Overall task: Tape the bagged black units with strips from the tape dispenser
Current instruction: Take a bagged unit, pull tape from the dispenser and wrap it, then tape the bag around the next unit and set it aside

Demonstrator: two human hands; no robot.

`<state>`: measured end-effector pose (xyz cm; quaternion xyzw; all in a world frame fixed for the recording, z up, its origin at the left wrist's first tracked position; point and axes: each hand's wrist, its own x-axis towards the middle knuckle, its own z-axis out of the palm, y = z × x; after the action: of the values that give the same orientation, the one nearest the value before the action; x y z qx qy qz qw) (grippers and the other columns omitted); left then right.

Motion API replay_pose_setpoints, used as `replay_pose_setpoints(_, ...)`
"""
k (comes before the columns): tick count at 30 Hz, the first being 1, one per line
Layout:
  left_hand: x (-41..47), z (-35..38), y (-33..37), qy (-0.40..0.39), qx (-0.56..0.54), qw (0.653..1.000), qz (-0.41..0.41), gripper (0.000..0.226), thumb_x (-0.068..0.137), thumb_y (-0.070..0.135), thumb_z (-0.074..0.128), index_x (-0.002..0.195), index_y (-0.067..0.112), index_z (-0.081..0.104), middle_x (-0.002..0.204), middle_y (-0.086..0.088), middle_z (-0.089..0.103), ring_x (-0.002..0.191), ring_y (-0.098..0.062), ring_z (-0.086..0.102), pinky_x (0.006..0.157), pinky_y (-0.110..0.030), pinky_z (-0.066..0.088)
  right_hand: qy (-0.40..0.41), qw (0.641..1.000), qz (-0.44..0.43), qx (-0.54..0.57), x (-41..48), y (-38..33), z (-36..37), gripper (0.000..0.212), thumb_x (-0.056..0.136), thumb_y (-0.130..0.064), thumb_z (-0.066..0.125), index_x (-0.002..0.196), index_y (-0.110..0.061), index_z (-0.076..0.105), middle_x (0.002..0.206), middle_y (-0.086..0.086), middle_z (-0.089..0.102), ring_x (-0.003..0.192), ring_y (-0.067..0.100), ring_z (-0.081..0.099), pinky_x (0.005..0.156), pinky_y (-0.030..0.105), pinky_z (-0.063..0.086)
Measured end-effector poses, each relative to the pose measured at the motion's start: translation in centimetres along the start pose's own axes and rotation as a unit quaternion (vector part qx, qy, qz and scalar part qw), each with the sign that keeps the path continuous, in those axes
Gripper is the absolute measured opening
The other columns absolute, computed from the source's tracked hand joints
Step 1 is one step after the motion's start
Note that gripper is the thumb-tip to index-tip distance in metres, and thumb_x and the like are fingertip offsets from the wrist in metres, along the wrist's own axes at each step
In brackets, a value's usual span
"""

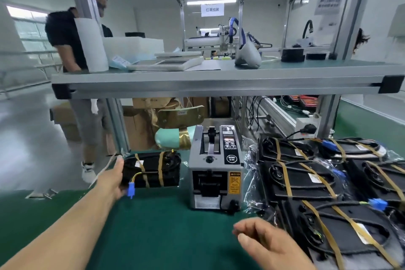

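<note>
Desk (153,221) with a green mat, seen from the wearer's head, under a grey metal shelf (219,81) that spans the frame. On the desk's right side lies a large pile of bagged black units (306,184), flat and overlapping, crossed by tan tape strips, with loose clear bag film spilling toward the centre. In the middle, just beside that pile, stands the grey tape dispenser (215,173), its outlet facing the wearer. To its left, apart from it, a single black unit (153,170) sits near the desk's far left corner, already banded with tan strips. The left hand (114,178) reaches forward and grips this unit's left end, thumb on top, fingers apparently wrapped beneath. The right hand (269,245) hovers low over the mat in front of the dispenser, fingers loosely curled. It seems to hold nothing, though blur makes a thin strip hard to rule out. A small blue connector (131,190) on yellow wires hangs from the held unit beside the left hand. Likely risks: the unit is close to the desk's edge, so a careless push could send it off. The dangling connector could snag or get taped over. A strip drawn one-handed could fold on itself or stick to the loose film beside the dispenser.
</note>
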<state>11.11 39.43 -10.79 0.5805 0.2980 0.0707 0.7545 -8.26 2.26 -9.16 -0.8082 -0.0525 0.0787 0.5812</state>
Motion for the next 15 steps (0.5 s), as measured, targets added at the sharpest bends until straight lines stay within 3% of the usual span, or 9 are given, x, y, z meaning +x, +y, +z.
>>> replay_pose_setpoints(2, 1.4, 2.0, -0.3, 0.029, 0.026, 0.999, 0.014, 0.052, 0.092, 0.052, 0.06, 0.112, 0.003, 0.057, 0.123, -0.019, 0.064, 0.101, -0.036, 0.063, 0.09, -0.053, 0.052, -0.027, 1.0, -0.011, -0.001, 0.8, -0.2, 0.1, 0.01, 0.091, -0.02, 0.07, 0.099, -0.025, 0.072, 0.101, -0.012, 0.074, 0.099, -0.001, 0.068, 0.096, 0.016, 0.048)
replay_pose_setpoints(4, 2.6, 3.6, -0.4, 0.045, 0.051, 0.998, 0.017, 0.066, 0.089, 0.054, 0.062, 0.12, -0.005, 0.056, 0.126, -0.019, 0.063, 0.106, -0.037, 0.063, 0.088, -0.049, 0.054, -0.043, 0.999, -0.018, 0.012, 1.4, -0.5, 0.2, 0.009, 0.09, -0.026, 0.071, 0.099, -0.025, 0.072, 0.102, -0.011, 0.074, 0.1, -0.001, 0.067, 0.094, 0.016, 0.047)
replay_pose_setpoints(8, 4.5, 5.2, -0.5, 0.044, 0.061, 0.997, 0.003, 0.079, 0.082, 0.061, 0.066, 0.123, -0.005, 0.056, 0.125, -0.02, 0.062, 0.109, -0.041, 0.062, 0.094, -0.055, 0.051, -0.059, 0.998, -0.013, 0.01, 2.1, -0.7, 0.4, 0.008, 0.092, -0.028, 0.07, 0.1, -0.027, 0.071, 0.093, -0.019, 0.072, 0.087, -0.011, 0.064, 0.084, 0.007, 0.041)
replay_pose_setpoints(12, 6.0, 5.9, -1.2, 0.048, 0.073, 0.996, 0.001, 0.071, 0.089, 0.057, 0.061, 0.119, -0.007, 0.058, 0.111, -0.021, 0.067, 0.097, -0.039, 0.066, 0.089, -0.057, 0.054, -0.06, 0.998, -0.014, -0.011, 2.5, -0.7, 0.5, 0.013, 0.092, -0.031, 0.069, 0.105, -0.03, 0.071, 0.098, -0.023, 0.071, 0.096, -0.01, 0.064, 0.089, 0.004, 0.039)
replay_pose_setpoints(15, 5.1, 5.8, -1.5, 0.076, 0.17, 0.982, 0.027, 0.059, 0.099, 0.05, 0.046, 0.124, -0.003, 0.058, 0.114, -0.025, 0.064, 0.103, -0.042, 0.063, 0.091, -0.051, 0.053, -0.063, 0.998, -0.028, -0.014, 2.6, -1.0, 0.6, 0.013, 0.092, -0.033, 0.068, 0.105, -0.034, 0.07, 0.104, -0.029, 0.068, 0.104, -0.011, 0.062, 0.096, 0.006, 0.04)
